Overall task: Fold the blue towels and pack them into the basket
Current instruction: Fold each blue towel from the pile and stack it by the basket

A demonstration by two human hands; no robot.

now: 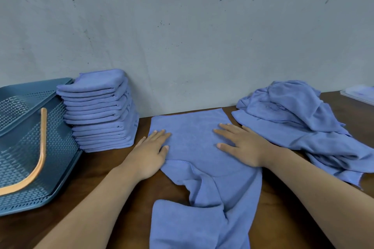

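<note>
Blue, soft-napped cloth lies half spread on the brown wooden worktop (105, 186): the towel (194, 139) being folded is flat at its far end and rumpled toward the near edge, with the left hand (150, 150) and right hand (243, 145) pressing on it, fingers (224, 127) straight and lightly spread, pinching nothing. This looks like the smoothing step, so next the crumpled near part likely needs pulling flat before a fold. A stack of folded towels (99, 111) stands beside the perforated plastic basket (26, 143), and a loose unfolded heap (299, 119) waits at right.

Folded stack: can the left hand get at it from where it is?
Probably yes: the left hand lies flat on the spread towel beside the folded stack, only bare table between.
</note>
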